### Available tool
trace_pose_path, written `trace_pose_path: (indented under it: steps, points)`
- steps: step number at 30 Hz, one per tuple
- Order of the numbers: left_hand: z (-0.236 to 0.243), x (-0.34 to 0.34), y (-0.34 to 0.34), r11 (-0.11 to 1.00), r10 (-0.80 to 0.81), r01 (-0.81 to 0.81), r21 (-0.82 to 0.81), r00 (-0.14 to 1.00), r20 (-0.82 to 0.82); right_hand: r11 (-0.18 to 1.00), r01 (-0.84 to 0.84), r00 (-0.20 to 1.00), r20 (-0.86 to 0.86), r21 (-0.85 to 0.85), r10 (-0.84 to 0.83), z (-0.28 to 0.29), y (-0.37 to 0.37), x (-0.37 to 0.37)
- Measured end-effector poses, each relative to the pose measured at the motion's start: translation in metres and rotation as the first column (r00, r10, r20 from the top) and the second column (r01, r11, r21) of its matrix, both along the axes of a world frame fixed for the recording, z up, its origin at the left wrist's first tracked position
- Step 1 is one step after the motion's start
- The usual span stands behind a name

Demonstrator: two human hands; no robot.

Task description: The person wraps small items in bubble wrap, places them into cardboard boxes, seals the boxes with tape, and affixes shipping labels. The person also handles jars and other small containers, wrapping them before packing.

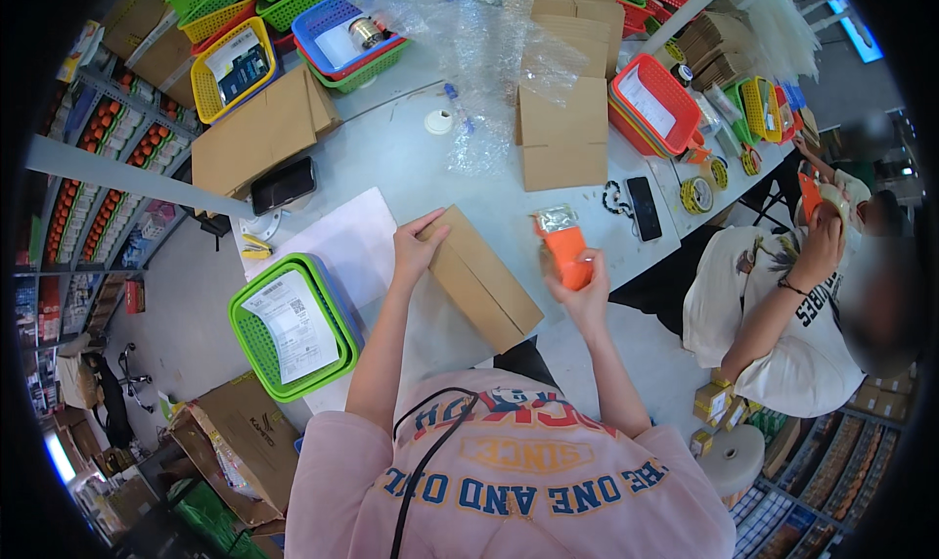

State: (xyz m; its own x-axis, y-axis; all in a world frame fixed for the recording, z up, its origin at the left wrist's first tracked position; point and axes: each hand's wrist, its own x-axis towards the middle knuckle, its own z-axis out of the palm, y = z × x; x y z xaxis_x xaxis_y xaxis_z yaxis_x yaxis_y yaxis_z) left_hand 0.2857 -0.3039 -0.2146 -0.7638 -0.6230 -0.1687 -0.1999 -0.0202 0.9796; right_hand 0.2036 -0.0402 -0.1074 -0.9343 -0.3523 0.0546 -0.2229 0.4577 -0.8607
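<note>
A closed, long brown cardboard box point(486, 280) lies slanted on the table in front of me, its near end by the table edge. My left hand point(419, 249) grips its far left end, fingers and thumb pinching the cardboard. To the right of the box, my right hand point(585, 290) is wrapped round an orange tape dispenser point(562, 246), held upright with its shiny tape end pointing away from me. The dispenser is apart from the box.
A green basket point(238, 310) with a printed slip stands left, beside a white sheet point(364, 217). Phones point(284, 184) point(644, 208) lie at both sides. Beyond are bubble wrap point(484, 70), flat cardboard point(564, 143) and a red basket point(626, 75). A co-worker point(768, 305) is at right.
</note>
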Motion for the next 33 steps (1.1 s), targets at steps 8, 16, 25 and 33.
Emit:
trace_pose_path:
  steps: [8,16,25,33]
  points:
    - [-0.004,0.004,0.0,0.985,0.03,-0.029,-0.168,1.0,0.006,0.915,-0.391,0.908,-0.199,-0.094,0.368,-0.018,-0.044,0.055]
    - [0.061,0.013,-0.009,0.946,-0.168,0.093,0.31,0.959,0.226,0.889,-0.456,0.862,-0.266,-0.036,0.431,-0.029,-0.045,0.054]
    - [0.035,-0.022,-0.059,0.962,-0.084,0.124,-0.243,0.982,0.169,0.866,-0.49,0.866,-0.053,0.102,0.497,0.02,-0.051,0.051]
    - [-0.035,-0.031,-0.066,0.96,-0.099,0.187,-0.208,0.923,0.372,0.728,-0.532,0.832,0.106,0.433,0.545,0.035,-0.103,0.029]
